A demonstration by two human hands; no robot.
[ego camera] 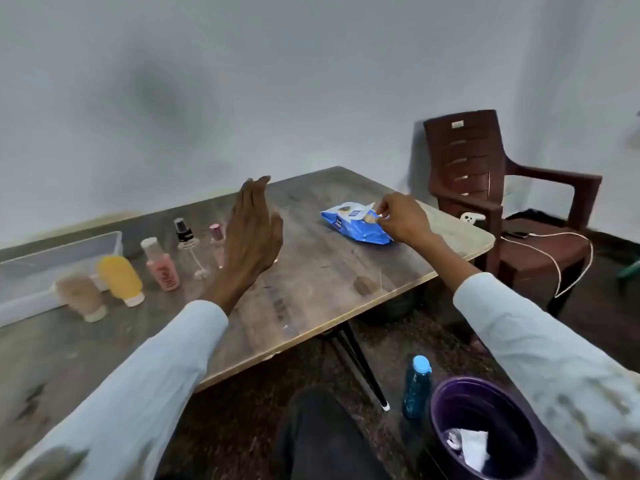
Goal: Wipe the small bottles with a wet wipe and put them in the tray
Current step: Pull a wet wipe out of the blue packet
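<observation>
Five small bottles stand in a loose row on the left part of the desk (pixel 311 271): a beige bottle (pixel 83 297) and a yellow bottle (pixel 121 279), both cap-down, a pink bottle (pixel 162 264) with a white cap, a clear spray bottle (pixel 189 249) with a black nozzle, and a slim pink-capped bottle (pixel 216 243) partly hidden behind the left hand (pixel 254 233). Just behind the beige and yellow ones sits the clear plastic tray (pixel 41 268). The left hand hovers above the desk, fingers straight and together, holding nothing. Farther right lies the blue wet wipe pack (pixel 353 225); the right hand (pixel 401 218) pinches the flap at its top, its grip closed on that flap. Beyond the desk stands a brown plastic chair (pixel 485 181) with a white cable across its seat. On the floor near the right sleeve are a blue water bottle (pixel 417 388) and a purple bin (pixel 481 427) with crumpled white wipes inside.
</observation>
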